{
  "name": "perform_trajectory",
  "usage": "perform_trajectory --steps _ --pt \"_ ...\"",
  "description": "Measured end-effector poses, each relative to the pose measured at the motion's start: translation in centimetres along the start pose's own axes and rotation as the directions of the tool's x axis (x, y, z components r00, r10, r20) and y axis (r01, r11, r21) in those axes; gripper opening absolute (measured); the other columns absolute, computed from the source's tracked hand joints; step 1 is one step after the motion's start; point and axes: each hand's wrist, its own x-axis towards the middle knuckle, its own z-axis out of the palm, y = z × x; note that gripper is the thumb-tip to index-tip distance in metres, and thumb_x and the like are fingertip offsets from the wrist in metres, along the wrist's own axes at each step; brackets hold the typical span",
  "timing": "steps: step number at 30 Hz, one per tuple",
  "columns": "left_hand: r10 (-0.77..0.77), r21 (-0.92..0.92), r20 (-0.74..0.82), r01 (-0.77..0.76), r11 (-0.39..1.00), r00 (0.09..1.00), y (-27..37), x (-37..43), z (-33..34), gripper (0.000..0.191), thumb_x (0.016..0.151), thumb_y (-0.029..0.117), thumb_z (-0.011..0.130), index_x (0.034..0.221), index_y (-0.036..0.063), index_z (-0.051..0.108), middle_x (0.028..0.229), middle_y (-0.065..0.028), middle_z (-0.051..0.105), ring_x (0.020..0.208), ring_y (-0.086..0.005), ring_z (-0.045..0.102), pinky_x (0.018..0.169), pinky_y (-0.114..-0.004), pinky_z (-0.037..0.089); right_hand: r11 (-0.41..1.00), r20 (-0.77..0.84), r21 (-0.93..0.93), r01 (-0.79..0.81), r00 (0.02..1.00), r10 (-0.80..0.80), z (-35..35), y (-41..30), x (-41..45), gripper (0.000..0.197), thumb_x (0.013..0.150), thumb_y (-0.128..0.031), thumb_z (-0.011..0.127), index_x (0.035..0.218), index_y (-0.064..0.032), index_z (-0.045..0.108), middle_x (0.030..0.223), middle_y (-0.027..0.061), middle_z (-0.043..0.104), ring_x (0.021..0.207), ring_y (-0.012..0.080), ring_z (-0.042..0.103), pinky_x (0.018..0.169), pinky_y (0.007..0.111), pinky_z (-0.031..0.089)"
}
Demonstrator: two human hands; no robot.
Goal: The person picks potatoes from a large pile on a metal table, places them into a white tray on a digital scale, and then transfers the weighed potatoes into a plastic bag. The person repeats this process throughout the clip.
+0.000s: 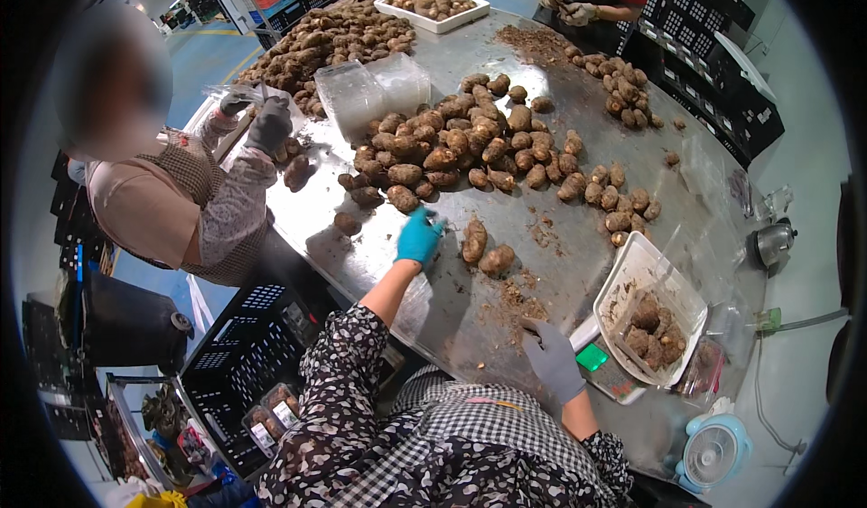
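My left hand, in a teal glove, reaches over the metal table with fingers apart, just short of a brown taro corm at the near edge of a large heap of taro. Nothing shows in its grasp. My right hand, in a grey glove with soiled fingertips, hovers low over the table's near edge, left of a digital scale. It appears to hold nothing. Between the hands lie two loose taro corms, one long and one rounder. A white tray on the scale bears a clear plastic box with several corms.
Stacked clear plastic boxes stand behind the heap. At left, a co-worker's gloved hand holds clear plastic. Another person's gloved hands work across the table. A black crate holds packed boxes. A blue fan stands right.
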Motion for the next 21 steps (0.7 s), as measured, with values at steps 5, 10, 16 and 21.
perform_trajectory --steps 5,10,16,21 --pt "0.335 0.468 -0.218 -0.203 0.86 0.917 1.0 7.1 -6.0 0.037 0.076 0.013 0.066 0.112 0.0123 0.057 0.113 -0.0175 0.053 0.088 -0.0376 0.061 0.071 -0.044 0.051 0.998 0.007 0.015 -0.069 0.998 0.069 0.2 1.1 -0.3 0.031 0.087 -0.019 0.055 0.112 0.0009 0.057 0.106 0.0209 0.062 0.1 0.0341 0.059 0.084 0.038 0.047" --pt "0.432 0.71 -0.098 -0.242 0.661 0.896 0.4 10.9 -6.2 0.007 0.079 0.014 0.058 0.08 0.0131 0.065 0.097 -0.0171 0.057 0.076 -0.0353 0.064 0.063 -0.044 0.053 0.99 0.061 -0.127 -0.059 0.996 0.067 2.0 4.5 0.4 0.034 0.087 -0.02 0.055 0.113 0.002 0.056 0.105 0.0226 0.062 0.098 0.0352 0.059 0.083 0.038 0.047" --pt "0.159 0.232 -0.058 -0.141 0.962 0.986 5.0 6.8 -6.5 0.049 0.075 0.033 0.072 0.107 0.0024 0.051 0.107 -0.0245 0.056 0.092 -0.042 0.059 0.077 -0.047 0.05 0.992 0.122 -0.078 -0.1 0.986 0.109 1.8 1.7 1.6 0.038 0.088 -0.017 0.052 0.12 0.0042 0.053 0.115 0.0205 0.06 0.105 0.0288 0.059 0.088 0.035 0.046" --pt "0.04 -0.427 0.513 0.214 0.878 0.857 11.2 -2.5 -7.6 0.059 0.082 0.048 0.066 0.12 0.0032 0.053 0.088 -0.0073 0.063 0.068 -0.011 0.055 0.058 -0.029 0.047 0.997 -0.083 0.016 -0.073 0.994 0.074 2.0 1.5 1.8 0.037 0.089 -0.013 0.052 0.122 0.004 0.052 0.116 0.02 0.058 0.105 0.0279 0.058 0.09 0.034 0.045"
